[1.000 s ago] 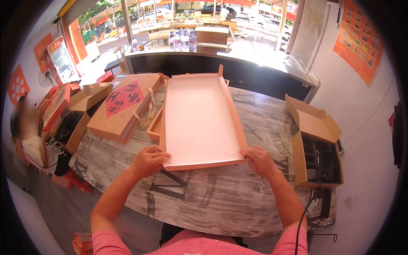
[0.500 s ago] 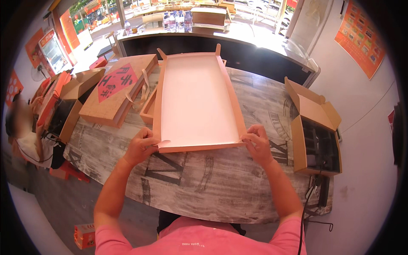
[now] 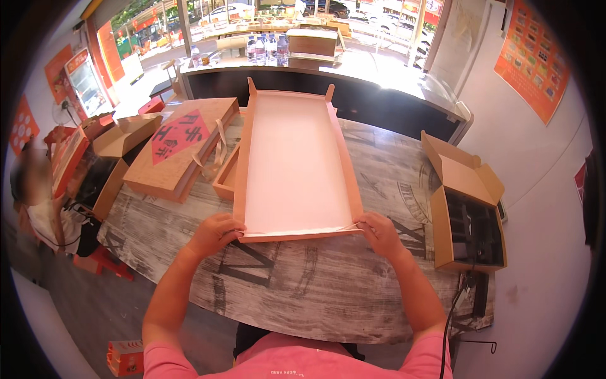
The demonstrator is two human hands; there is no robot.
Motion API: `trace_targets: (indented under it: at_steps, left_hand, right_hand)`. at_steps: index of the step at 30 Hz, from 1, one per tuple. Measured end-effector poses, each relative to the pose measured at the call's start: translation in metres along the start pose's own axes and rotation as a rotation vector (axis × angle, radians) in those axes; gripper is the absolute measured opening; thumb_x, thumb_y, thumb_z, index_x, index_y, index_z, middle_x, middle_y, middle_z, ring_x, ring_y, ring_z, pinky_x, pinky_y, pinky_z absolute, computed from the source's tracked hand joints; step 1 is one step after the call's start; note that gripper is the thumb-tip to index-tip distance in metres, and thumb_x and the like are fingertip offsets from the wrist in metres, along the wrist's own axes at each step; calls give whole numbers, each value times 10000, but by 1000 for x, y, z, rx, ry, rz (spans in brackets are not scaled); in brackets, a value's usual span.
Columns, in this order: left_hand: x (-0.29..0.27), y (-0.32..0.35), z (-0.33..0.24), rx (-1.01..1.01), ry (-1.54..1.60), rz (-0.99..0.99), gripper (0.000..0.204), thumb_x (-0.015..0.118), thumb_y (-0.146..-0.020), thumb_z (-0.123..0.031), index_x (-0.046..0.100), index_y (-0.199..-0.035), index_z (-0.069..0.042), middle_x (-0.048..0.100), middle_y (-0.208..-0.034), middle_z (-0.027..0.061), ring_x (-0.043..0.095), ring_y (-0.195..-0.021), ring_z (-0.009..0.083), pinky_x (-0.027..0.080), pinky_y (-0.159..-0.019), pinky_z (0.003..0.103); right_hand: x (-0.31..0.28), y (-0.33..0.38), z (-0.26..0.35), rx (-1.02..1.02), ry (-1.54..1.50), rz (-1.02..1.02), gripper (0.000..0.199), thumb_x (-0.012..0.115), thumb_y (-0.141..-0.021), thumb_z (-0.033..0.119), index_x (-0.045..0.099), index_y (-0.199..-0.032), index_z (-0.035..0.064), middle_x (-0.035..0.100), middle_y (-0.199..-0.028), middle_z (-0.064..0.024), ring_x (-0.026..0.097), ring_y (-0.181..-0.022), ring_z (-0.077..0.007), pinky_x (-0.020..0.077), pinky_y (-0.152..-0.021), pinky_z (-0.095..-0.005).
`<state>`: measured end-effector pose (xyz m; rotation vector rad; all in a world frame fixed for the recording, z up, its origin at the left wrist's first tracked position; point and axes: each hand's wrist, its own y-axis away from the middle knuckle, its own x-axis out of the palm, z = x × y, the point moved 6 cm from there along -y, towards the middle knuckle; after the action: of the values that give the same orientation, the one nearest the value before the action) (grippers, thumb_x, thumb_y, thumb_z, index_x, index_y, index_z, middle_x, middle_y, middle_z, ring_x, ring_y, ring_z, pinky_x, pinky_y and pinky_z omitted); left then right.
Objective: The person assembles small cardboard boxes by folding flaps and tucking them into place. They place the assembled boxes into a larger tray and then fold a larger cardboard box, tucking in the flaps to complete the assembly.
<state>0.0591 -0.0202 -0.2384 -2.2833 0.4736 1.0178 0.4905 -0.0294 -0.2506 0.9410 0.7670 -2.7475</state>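
A long flat cardboard box tray point(image 3: 291, 158), white inside with brown raised side walls, lies lengthwise on the grey wood-pattern table point(image 3: 297, 290). My left hand point(image 3: 213, 234) grips its near left corner, fingers curled over the folded near edge. At the near right corner, my right hand point(image 3: 379, 232) pinches the flap. The near wall is folded up between both hands.
A closed brown box with a red diamond label and rope handle point(image 3: 180, 145) lies left of the tray, a small open tray point(image 3: 226, 180) beside it. An open carton point(image 3: 467, 208) stands at the right. More cartons and a seated person point(image 3: 38, 189) are at far left. A counter with bottles point(image 3: 268, 47) is behind.
Both hands have stayed on the tray's near corners while the near wall has been folded up. The view has shifted slightly.
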Motion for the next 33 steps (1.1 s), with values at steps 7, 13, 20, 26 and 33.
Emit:
trace_targets:
  at_steps: [7, 13, 20, 26, 33]
  left_hand:
    - [-4, -11, -25, 195, -255, 6, 129, 779, -872, -94, 729, -991, -101, 713, -924, 69, 664, -918, 304, 568, -813, 423]
    - [-4, -11, -32, 320, -340, 2, 201, 762, -805, -64, 709, -994, -105, 690, -892, 50, 632, -916, 285, 567, -833, 412]
    - [-7, -7, -49, 323, -318, 62, 202, 795, -825, -131, 705, -1003, -104, 669, -872, 58, 623, -937, 301, 565, -850, 397]
    - [3, 6, -39, 318, -294, -54, 220, 824, -906, -268, 723, -987, -90, 648, -850, 62, 609, -901, 305, 552, -829, 405]
    - [15, 19, -25, 57, -56, -209, 180, 798, -933, -229, 777, -959, -52, 641, -864, 89, 596, -884, 314, 497, -791, 417]
  right_hand:
    - [-7, -8, 22, -154, 192, 46, 170, 690, -954, 26, 750, -1109, 62, 717, -968, -143, 709, -844, -375, 580, -723, -426]
    - [-6, -3, 33, -225, 343, 94, 279, 727, -917, 35, 725, -1189, 95, 690, -1052, -118, 703, -924, -352, 591, -768, -439]
    - [-9, 2, 42, -271, 390, 73, 282, 782, -920, 134, 723, -1195, 114, 675, -1106, -117, 699, -952, -333, 595, -782, -427]
    - [0, 5, 36, -251, 321, 64, 238, 783, -932, 145, 739, -1163, 114, 679, -1101, -114, 690, -931, -317, 580, -753, -413]
    - [9, 13, 32, -150, 149, -3, 191, 769, -957, 140, 766, -1136, 74, 680, -1096, -121, 661, -960, -337, 548, -802, -419]
